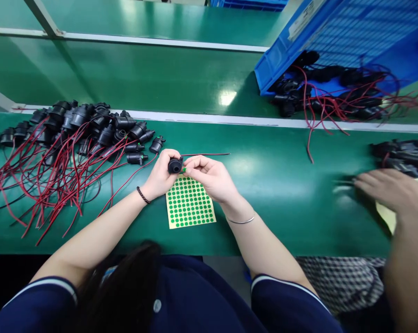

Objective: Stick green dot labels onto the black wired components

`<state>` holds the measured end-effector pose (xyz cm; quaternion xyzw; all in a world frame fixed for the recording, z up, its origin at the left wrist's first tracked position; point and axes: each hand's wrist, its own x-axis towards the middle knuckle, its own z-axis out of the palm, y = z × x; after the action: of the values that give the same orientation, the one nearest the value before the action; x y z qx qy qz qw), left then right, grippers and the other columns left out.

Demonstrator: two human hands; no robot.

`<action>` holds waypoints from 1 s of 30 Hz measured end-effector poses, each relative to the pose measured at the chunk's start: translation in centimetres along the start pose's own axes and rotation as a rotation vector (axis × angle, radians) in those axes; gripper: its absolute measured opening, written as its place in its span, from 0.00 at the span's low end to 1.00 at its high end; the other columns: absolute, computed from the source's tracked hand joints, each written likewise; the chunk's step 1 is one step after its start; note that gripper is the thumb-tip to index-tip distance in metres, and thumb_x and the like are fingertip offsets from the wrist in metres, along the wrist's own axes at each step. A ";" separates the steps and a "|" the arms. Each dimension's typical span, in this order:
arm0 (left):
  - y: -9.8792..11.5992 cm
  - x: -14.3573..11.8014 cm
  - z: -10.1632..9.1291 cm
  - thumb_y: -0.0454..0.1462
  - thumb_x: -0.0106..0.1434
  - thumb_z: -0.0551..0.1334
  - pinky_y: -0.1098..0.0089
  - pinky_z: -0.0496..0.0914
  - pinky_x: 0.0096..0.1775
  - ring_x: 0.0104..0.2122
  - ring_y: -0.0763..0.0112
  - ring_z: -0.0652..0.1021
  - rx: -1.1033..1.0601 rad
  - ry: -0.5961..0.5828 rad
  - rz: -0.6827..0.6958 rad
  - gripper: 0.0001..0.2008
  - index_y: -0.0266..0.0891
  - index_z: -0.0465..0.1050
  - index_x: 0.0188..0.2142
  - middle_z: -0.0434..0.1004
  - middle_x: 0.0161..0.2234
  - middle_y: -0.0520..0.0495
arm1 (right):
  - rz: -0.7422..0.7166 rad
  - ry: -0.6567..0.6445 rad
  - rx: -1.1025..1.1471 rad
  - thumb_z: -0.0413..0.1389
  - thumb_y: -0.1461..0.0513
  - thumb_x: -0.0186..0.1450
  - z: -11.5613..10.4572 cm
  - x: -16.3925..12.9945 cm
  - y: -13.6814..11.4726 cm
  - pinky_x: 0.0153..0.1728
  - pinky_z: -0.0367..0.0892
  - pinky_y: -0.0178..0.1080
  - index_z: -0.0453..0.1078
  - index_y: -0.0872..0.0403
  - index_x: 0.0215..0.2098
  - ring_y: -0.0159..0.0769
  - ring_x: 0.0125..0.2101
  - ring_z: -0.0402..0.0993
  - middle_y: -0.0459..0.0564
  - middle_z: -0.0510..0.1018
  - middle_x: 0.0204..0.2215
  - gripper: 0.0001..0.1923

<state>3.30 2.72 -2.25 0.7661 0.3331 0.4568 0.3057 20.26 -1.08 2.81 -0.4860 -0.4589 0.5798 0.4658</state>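
green tabletop point(271, 185), near edge at centre. left hand point(160, 178) grips a small black round part point(175, 165), held just above the far edge of the sticker sheet point(190, 203). right hand point(210, 175) is pinched at the part's right side, a green dot at its fingertips point(187, 170). part lies between both hands, wire point(209, 154) trailing right. finished-looking pile point(73, 134) sits at far left, a co-worker's hand point(389, 189) at right.

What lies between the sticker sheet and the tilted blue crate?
In the head view, only bare green table and a white strip lie between the sticker sheet and blue crate.
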 end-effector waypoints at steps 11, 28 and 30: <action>0.0 0.1 0.0 0.29 0.60 0.59 0.63 0.70 0.45 0.42 0.66 0.73 0.051 -0.016 0.025 0.13 0.42 0.60 0.44 0.70 0.42 0.46 | -0.048 0.045 -0.097 0.65 0.58 0.54 0.7 -0.4 -0.4 0.38 0.74 0.40 0.73 0.53 0.26 0.32 0.33 0.74 0.48 0.77 0.35 0.08; -0.1 -0.1 0.3 0.29 0.61 0.55 0.59 0.70 0.49 0.46 0.64 0.72 0.198 0.038 0.152 0.16 0.44 0.58 0.47 0.69 0.45 0.45 | -0.147 0.137 -0.169 0.63 0.61 0.54 0.9 -0.4 -0.1 0.35 0.75 0.39 0.74 0.53 0.25 0.34 0.32 0.75 0.49 0.78 0.34 0.04; 0.0 -0.2 0.3 0.30 0.62 0.56 0.57 0.69 0.49 0.47 0.64 0.71 0.218 0.038 0.159 0.16 0.44 0.57 0.48 0.68 0.45 0.45 | -0.167 0.152 -0.185 0.62 0.61 0.55 0.9 -0.5 -0.3 0.36 0.75 0.40 0.74 0.52 0.26 0.34 0.33 0.76 0.49 0.78 0.34 0.03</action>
<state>3.54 2.53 -2.49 0.8101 0.3246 0.4550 0.1770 19.40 -1.58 3.25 -0.5296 -0.5126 0.4558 0.4990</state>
